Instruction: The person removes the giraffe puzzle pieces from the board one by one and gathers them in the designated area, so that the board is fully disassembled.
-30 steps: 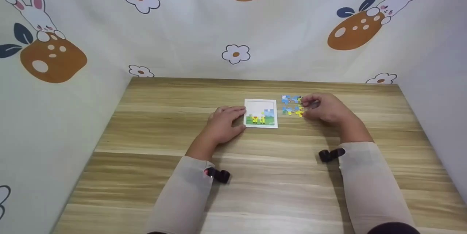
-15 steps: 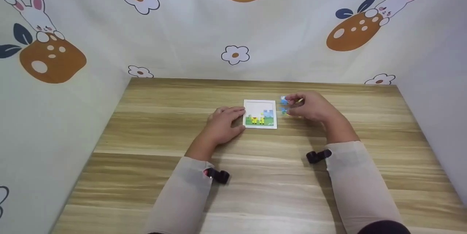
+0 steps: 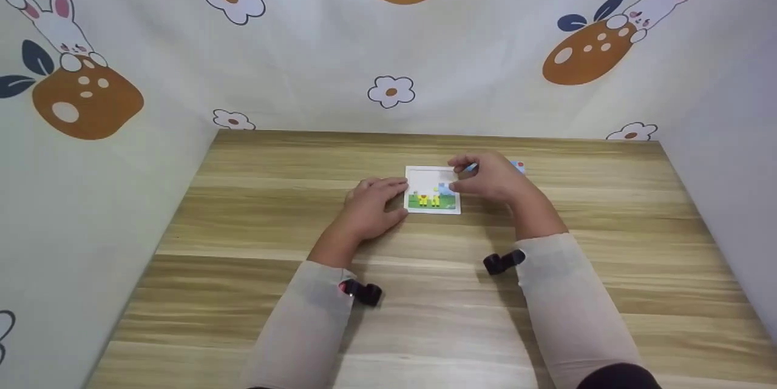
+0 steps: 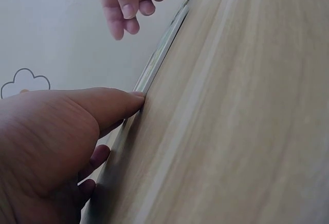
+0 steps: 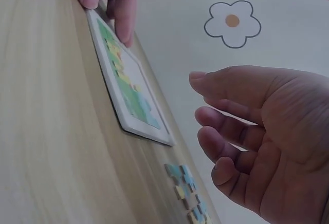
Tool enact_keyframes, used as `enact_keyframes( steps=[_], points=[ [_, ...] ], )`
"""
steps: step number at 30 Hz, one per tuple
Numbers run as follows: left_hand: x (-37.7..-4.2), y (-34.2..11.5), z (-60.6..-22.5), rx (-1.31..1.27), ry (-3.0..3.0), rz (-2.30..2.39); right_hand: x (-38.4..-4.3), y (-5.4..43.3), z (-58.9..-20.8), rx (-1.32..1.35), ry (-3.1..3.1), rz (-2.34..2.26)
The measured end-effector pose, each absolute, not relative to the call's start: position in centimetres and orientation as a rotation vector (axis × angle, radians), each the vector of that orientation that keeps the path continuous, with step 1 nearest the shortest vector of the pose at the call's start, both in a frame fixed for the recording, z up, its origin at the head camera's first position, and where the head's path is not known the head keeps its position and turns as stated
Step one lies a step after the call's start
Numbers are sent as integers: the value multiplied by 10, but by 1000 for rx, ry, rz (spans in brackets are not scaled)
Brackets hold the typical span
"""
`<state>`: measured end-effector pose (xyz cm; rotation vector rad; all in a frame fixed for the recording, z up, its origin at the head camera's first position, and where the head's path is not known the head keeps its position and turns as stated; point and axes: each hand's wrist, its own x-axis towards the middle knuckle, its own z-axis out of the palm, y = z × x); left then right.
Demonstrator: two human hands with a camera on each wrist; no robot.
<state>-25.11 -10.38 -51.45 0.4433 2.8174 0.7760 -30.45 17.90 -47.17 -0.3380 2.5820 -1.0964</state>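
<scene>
The right hand (image 3: 491, 179) has shifted left since the earlier frames: a second ago it was at the far right end of the loose pieces (image 5: 189, 178), half a second ago it hung over them, and now its thumb and forefinger reach over the right edge of the white puzzle tray (image 3: 423, 179) in the head view. The left wrist view shows its fingertips clear of the tray. Its grip is relaxed, fingers loosely bent, and the right wrist view shows nothing between them. The left hand (image 3: 373, 210) stays where it was, fingers and thumb extended against the tray's left edge without clasping it. The tray itself has stayed put, flat on the surface (image 3: 425, 292), its lower part filled with green, yellow and blue picture pieces (image 3: 431, 201) and the upper left of its recess bare white. From the head, the right hand now hides most of the loose pieces, so only a blue and red bit peeks out beyond the knuckles; the right wrist view shows them lying on the surface, just beside the tray, though their pictures are hard to read. In the left wrist view the tray appears nearly edge-on, its picture unreadable, and the right hand is cut off by the top border.
</scene>
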Motion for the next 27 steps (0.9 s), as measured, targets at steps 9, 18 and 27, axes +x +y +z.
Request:
enact_keyframes(
  steps=[9,18,27],
  points=[
    [-251,-103,-515,414,2817,785,-306,173,-487,-403,2577,-1015],
    [-252,-102,-515,415,2813,775,-305,166,-488,-414,2570,-944],
    [-252,-102,-514,420,2813,774,-303,163,-487,-391,2571,-959]
  ],
)
